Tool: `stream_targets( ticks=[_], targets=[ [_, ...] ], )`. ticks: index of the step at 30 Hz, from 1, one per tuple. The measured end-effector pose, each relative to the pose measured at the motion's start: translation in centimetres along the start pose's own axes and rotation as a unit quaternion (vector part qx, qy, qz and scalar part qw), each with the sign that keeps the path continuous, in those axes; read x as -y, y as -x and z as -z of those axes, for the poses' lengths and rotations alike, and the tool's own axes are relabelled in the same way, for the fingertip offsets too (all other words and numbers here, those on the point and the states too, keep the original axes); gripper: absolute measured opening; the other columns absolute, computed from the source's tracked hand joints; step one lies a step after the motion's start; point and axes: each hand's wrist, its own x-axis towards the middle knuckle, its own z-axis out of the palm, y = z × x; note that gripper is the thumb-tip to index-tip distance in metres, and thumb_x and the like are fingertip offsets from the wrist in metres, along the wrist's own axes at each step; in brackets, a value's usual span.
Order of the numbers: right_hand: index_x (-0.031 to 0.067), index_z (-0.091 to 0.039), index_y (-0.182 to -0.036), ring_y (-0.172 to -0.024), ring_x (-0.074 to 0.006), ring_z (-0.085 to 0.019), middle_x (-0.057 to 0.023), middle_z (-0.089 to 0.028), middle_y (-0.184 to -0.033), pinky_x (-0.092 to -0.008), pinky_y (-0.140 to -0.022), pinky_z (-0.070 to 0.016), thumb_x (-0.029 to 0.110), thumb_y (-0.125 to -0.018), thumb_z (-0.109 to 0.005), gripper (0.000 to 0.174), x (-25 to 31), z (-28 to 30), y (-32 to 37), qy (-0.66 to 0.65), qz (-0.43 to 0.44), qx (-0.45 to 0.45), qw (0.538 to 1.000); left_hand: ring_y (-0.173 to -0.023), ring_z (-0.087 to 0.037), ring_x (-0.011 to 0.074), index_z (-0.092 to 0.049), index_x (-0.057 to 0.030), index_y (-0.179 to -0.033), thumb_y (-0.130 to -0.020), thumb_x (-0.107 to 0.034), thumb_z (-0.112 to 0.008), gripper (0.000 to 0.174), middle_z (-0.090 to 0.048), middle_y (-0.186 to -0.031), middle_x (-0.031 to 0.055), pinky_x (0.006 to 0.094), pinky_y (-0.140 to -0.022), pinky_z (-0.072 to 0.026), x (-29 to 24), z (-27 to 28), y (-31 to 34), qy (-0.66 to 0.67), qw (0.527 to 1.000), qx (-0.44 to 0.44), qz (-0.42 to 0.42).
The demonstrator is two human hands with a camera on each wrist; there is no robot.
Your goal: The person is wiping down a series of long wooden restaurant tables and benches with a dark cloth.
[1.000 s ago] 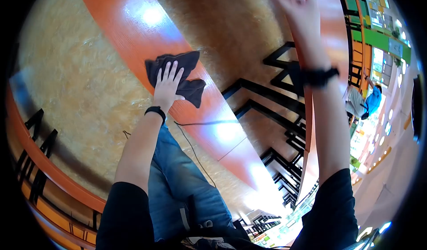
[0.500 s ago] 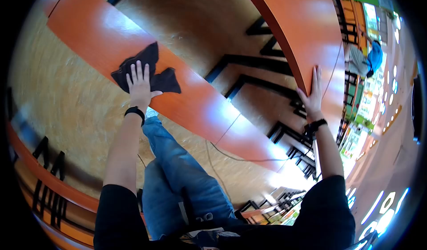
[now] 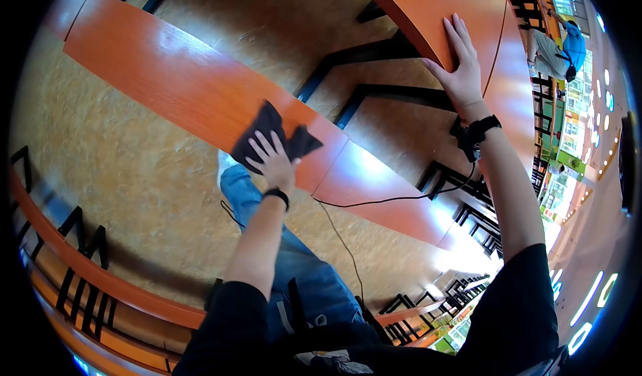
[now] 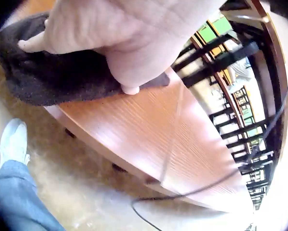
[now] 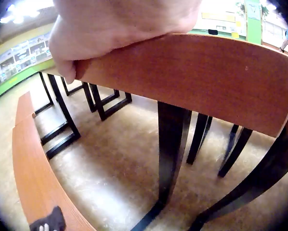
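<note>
My left hand (image 3: 275,167) lies with spread fingers on a dark cloth (image 3: 267,120), pressing it against the narrow orange-brown bench (image 3: 160,68). Folds of the cloth (image 4: 62,82) stick out around the palm in the left wrist view. My right hand (image 3: 466,81) rests on the orange-brown table (image 3: 435,11), fingers straight along its top and thumb at its near edge. From the right wrist, the table's side edge (image 5: 192,72) shows close under that hand. Below it, the cloth (image 5: 48,220) also appears on the bench.
Black metal legs (image 3: 374,51) stand under the table and bench. A thin black cable (image 3: 401,202) crosses the bench from my right wrist. Another bench (image 3: 100,269) runs along the left. Further off at the right is a person in blue (image 3: 572,48).
My right hand has come down from the air onto the table and stays there. The left hand has slid the cloth along the bench, first away, then back toward the right.
</note>
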Motion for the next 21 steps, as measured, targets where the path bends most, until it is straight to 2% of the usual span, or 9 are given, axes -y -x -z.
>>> stream_targets(
  ticks=[5, 7, 8, 9, 10, 14, 17, 19, 21],
  targets=[
    [0.0114, -0.051, -0.152, -0.153, -0.0351, -0.034, -0.0182, -0.039, -0.164, -0.0445, -0.122, -0.0301, 0.041, -0.081, -0.084, 0.084, 0.0, 0.3, -0.3, -0.003, 0.027, -0.005, 1.000, -0.155, -0.002, 0.0548, -0.025, -0.0047, -0.163, -0.084, -0.058, -0.074, 0.106, -0.002, -0.170, 0.0300, 0.0830, -0.110, -0.0121, -6.9, -10.3, 8.3, 0.053, 0.995, 0.024, -0.085],
    [0.0105, -0.049, -0.153, -0.153, -0.0340, -0.035, -0.0180, -0.038, -0.164, -0.0433, -0.122, -0.0326, 0.034, -0.084, -0.082, 0.080, 0.2, 0.4, -0.3, -0.031, 0.031, 0.000, 0.999, -0.155, -0.007, 0.0546, -0.031, -0.0054, -0.161, -0.084, -0.060, -0.072, 0.103, -0.010, -0.169, 0.0299, 0.0826, -0.110, -0.0139, -8.5, -12.6, 9.9, 0.061, 0.989, -0.013, -0.133],
    [0.0098, -0.047, -0.154, -0.153, -0.0330, -0.034, -0.0172, -0.035, -0.166, -0.0409, -0.122, -0.0329, 0.028, -0.087, -0.080, 0.077, 0.7, 0.6, -0.5, -0.051, 0.028, 0.006, 0.998, -0.154, -0.011, 0.0542, -0.034, -0.0059, -0.160, -0.083, -0.061, -0.071, 0.102, -0.014, -0.168, 0.0298, 0.0823, -0.110, -0.0148, -9.0, -13.0, 9.7, 0.063, 0.986, -0.027, -0.154],
    [0.0008, -0.048, -0.150, -0.143, -0.0380, -0.047, -0.0243, -0.050, -0.152, -0.0431, -0.122, -0.0327, 0.024, -0.078, -0.086, 0.085, 3.0, 1.6, -0.7, 0.048, 0.014, -0.024, 0.998, -0.154, -0.014, 0.0529, -0.035, -0.0062, -0.159, -0.083, -0.062, -0.071, 0.101, -0.017, -0.168, 0.0287, 0.0817, -0.111, -0.0162, -9.2, -13.2, 8.9, 0.056, 0.982, -0.037, -0.179],
    [0.0022, -0.044, -0.154, -0.153, -0.0361, -0.032, -0.0238, -0.033, -0.165, -0.0413, -0.125, -0.0260, 0.026, -0.079, -0.085, 0.089, 3.0, 2.7, -1.0, 0.009, -0.038, 0.053, 0.998, -0.153, -0.017, 0.0516, -0.037, -0.0065, -0.158, -0.082, -0.062, -0.071, 0.100, -0.020, -0.167, 0.0276, 0.0811, -0.111, -0.0176, -9.1, -13.1, 7.9, 0.048, 0.976, -0.045, -0.205],
    [0.0019, -0.046, -0.153, -0.151, -0.0368, -0.035, -0.0242, -0.038, -0.162, -0.0423, -0.124, -0.0275, 0.028, -0.079, -0.085, 0.088, 3.1, 2.3, -0.1, -0.003, -0.036, 0.033, 0.999, -0.154, -0.020, 0.0459, -0.038, -0.0128, -0.158, -0.082, -0.067, -0.069, 0.099, -0.023, -0.167, 0.0239, 0.0778, -0.112, -0.0224, -7.6, -7.4, 0.6, -0.029, 0.943, -0.085, -0.321],
    [0.0021, -0.047, -0.152, -0.151, -0.0373, -0.036, -0.0244, -0.038, -0.162, -0.0429, -0.124, -0.0275, 0.030, -0.079, -0.085, 0.087, 3.3, 2.2, -1.3, -0.007, -0.037, 0.030, 0.999, -0.154, -0.017, 0.0524, -0.031, -0.0158, -0.162, -0.085, -0.077, -0.056, 0.102, -0.019, -0.168, 0.0292, 0.0816, -0.107, -0.0271, -5.8, 1.6, -7.6, -0.149, 0.960, -0.153, -0.184],
    [0.0024, -0.048, -0.151, -0.150, -0.0385, -0.036, -0.0248, -0.039, -0.161, -0.0438, -0.124, -0.0283, 0.034, -0.079, -0.084, 0.087, 1.5, 1.5, -0.9, 0.006, 0.006, 0.006, 1.000, -0.151, -0.016, 0.0582, -0.026, -0.0186, -0.164, -0.089, -0.077, -0.051, 0.098, -0.016, -0.166, 0.0320, 0.0842, -0.105, -0.0277, -1.1, 5.6, -14.6, -0.161, 0.957, -0.219, -0.097],
    [0.0026, -0.048, -0.151, -0.150, -0.0384, -0.037, -0.0249, -0.039, -0.161, -0.0442, -0.124, -0.0292, 0.037, -0.079, -0.084, 0.088, 2.2, 2.1, -0.4, 0.015, -0.014, 0.025, 0.999, -0.149, -0.021, 0.0596, -0.028, -0.0191, -0.162, -0.093, -0.075, -0.048, 0.092, -0.018, -0.164, 0.0353, 0.0835, -0.103, -0.0327, 5.7, 10.1, -22.0, -0.112, 0.971, -0.209, -0.034]
  ],
)
